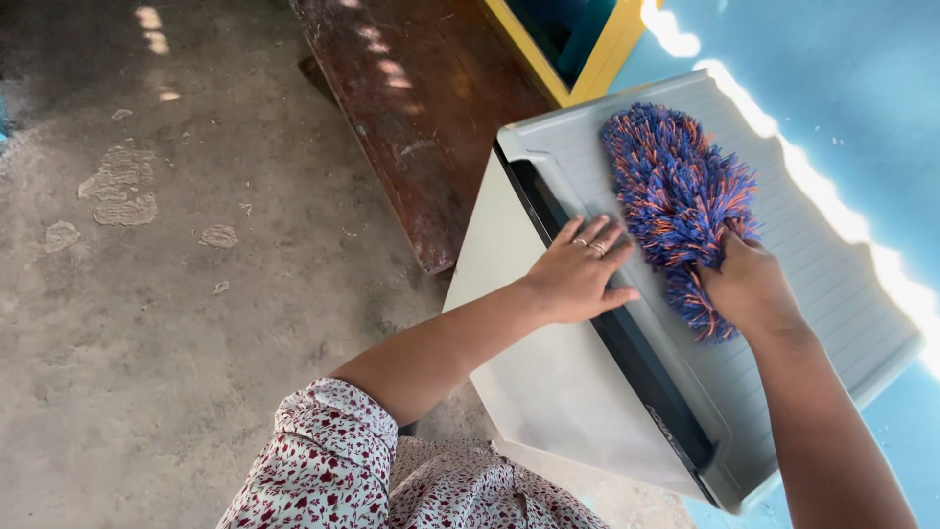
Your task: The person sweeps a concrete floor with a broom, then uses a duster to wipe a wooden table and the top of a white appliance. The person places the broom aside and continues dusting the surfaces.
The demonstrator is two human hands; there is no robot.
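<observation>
**Fluffy duster on a grey machine top**

On the left of the frame is a bare, dusty floor (147,294). A dark wooden bench (421,118) stands in the upper middle, just beside the grey machine (548,392). A yellow-edged box (578,49) sits at the top; what is inside it cannot be seen. The left hand (578,274) lies flat on the machine's ridged lid (832,284), fingers spread. Right of it, the right hand (749,289) is closed around a blue and orange duster (676,186), which rests on the lid.

Home corner: concrete floor (147,294), wooden bench (421,118), blue wall (842,69).
</observation>
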